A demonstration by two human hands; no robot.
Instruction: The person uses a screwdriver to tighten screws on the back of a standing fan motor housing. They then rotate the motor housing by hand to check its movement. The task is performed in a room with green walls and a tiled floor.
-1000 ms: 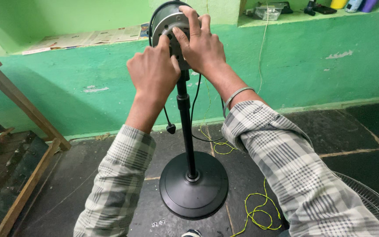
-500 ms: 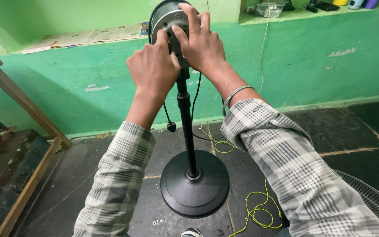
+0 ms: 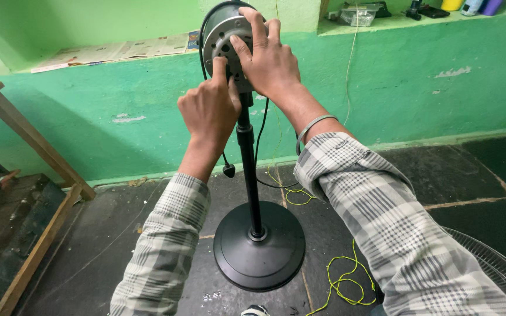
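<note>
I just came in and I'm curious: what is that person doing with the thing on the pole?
A person has both hands on a fan motor atop a black stand. The right hand grips the motor's side, and the left hand presses its fingers against the front. The stand's round base sits on the dark floor, beside a loose yellow wire and a wire fan guard.

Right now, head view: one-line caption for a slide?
Both hands, left hand and right hand, grip the fan motor atop a black pedestal stand before a green wall.
</note>
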